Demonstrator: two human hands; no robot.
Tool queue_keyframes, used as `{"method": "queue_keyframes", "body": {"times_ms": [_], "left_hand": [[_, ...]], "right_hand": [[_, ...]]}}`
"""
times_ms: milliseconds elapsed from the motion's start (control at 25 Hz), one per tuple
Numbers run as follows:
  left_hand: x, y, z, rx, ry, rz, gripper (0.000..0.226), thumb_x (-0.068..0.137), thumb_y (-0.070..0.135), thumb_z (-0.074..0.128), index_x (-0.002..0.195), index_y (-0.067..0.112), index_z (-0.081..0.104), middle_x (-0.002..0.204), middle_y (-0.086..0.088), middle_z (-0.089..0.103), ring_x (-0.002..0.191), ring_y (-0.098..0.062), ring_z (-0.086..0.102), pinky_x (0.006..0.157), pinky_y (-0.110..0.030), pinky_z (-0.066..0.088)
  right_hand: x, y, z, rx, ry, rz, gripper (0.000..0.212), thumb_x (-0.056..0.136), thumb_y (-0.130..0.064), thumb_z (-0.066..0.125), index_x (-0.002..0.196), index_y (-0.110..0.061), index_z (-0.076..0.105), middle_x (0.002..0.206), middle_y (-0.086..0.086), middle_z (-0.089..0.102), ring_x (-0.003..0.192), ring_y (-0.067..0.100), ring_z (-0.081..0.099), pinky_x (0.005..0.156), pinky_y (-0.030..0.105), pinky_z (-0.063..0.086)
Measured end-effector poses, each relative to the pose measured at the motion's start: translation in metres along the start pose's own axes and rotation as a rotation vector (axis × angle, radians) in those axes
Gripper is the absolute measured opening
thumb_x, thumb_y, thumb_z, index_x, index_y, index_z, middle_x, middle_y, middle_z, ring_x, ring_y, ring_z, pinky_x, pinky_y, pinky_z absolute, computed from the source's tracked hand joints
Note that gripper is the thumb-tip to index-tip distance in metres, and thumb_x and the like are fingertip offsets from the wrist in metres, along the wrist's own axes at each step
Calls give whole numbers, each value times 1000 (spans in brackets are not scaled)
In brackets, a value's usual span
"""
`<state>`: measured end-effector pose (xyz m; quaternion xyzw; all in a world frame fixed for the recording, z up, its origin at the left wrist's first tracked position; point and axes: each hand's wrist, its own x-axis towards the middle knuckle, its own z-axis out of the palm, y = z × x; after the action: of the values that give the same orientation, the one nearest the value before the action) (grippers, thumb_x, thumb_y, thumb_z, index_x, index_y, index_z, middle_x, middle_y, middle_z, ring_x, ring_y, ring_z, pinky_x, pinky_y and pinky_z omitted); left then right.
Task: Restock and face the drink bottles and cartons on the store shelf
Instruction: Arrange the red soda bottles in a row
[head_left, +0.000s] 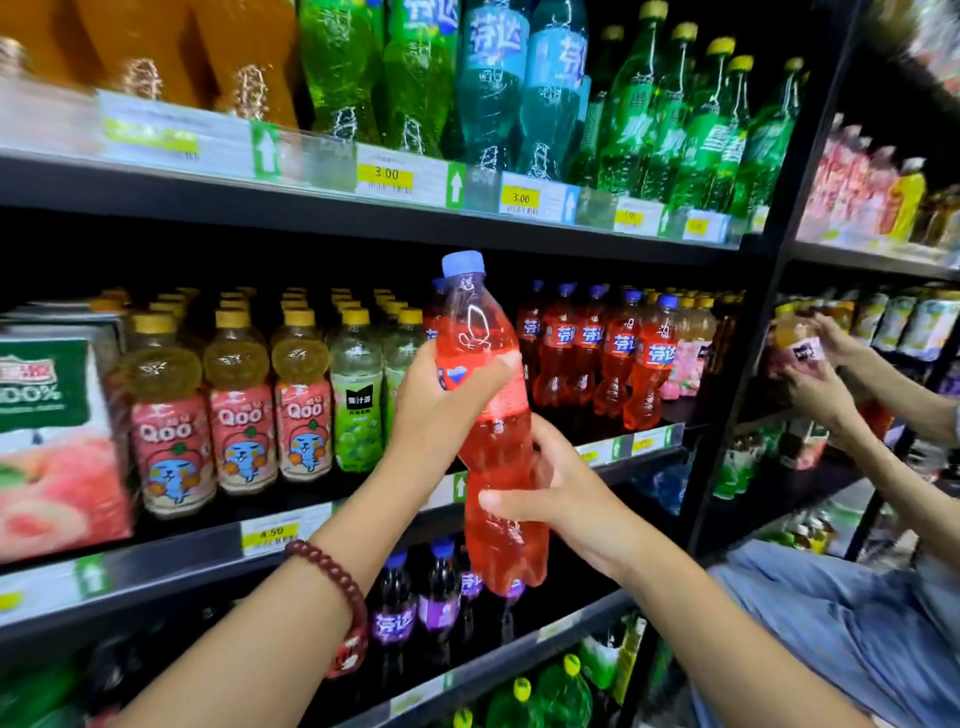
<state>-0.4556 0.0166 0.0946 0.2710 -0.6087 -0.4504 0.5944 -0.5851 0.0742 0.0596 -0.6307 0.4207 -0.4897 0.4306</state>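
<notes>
1. Left hand (441, 410): fingers and thumb wrapped round the labelled upper body of the clear plastic bottle of red soda with a blue cap (488, 415); forearm rises from lower left, dark red bead bracelet (332, 577) at the wrist.
2. Right hand (561, 499): grasps the same bottle lower down, thumb across its front, fingers behind; forearm enters from lower right.
3. Red soda bottle: held tilted, cap up and leaning left, in front of the black middle shelf (208, 551), off its surface.
4. Middle shelf stock: pink-labelled juice bottles with yellow caps (239, 405) left; matching red soda bottles (602, 353) right.
5. Far right: another person's hands (826, 364) holding a small bottle.
</notes>
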Motion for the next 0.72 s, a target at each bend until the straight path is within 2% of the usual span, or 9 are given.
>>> {"method": "queue_keyframes", "body": {"times_ms": [40,120,200,280,360,480,560,600,720], "left_hand": [[-1,1,0,40,57,-3,48,60,42,81,98,23,59,90,4,68,78,-8,67,69,-24,53],[-2,2,-1,39,142,-8,63,51,47,81,101,16,60,93,-2,69,82,-14,69,74,-34,57],[-7,4,-2,-12,143,-14,65,49,45,80,102,14,60,90,-4,68,80,-16,69,72,-35,57],[-13,6,-2,-59,92,-28,55,53,38,77,101,18,59,88,-1,67,79,-15,68,71,-33,56],[-17,8,-1,-68,35,-16,52,55,39,75,101,24,57,92,2,67,83,-14,68,72,-30,56],[-20,9,0,-67,2,-36,44,60,39,71,100,28,54,95,1,66,86,-15,67,73,-29,55],[-18,9,-2,-58,45,-63,45,60,42,72,98,25,56,96,-4,67,86,-20,68,73,-33,55],[-16,10,-3,-21,80,-49,48,58,45,73,98,22,58,95,-6,68,84,-20,69,73,-35,56],[-13,15,-5,92,156,13,55,57,49,72,98,16,59,93,-7,67,83,-20,68,76,-40,58]], "right_hand": [[-2,-1,7,-130,124,-49,57,72,-8,80,117,-20,46,100,-1,66,89,9,65,78,28,54],[-8,-1,19,-428,321,-146,57,69,-19,83,109,-24,42,92,-7,65,81,5,64,76,31,54],[-14,0,18,-501,279,-138,59,69,-30,82,113,-28,43,98,-10,65,86,2,64,79,28,53],[-19,-1,9,-233,2,2,60,73,-36,78,124,-28,48,109,-8,67,99,6,65,82,23,53],[-22,3,-1,94,-186,135,68,69,-38,81,128,-21,53,115,3,67,104,18,65,83,29,54],[-22,13,-3,233,-138,105,70,56,-32,90,117,-13,62,108,11,69,100,24,66,81,35,55],[-25,14,7,118,-28,30,62,62,-28,85,117,-14,60,105,13,69,96,20,66,83,33,55],[-26,12,13,-32,55,-30,56,65,-28,82,114,-16,58,101,10,69,90,14,65,82,29,54],[-26,10,30,-482,270,-174,45,74,-27,79,108,-28,50,91,-9,66,81,1,62,80,30,53]]}}
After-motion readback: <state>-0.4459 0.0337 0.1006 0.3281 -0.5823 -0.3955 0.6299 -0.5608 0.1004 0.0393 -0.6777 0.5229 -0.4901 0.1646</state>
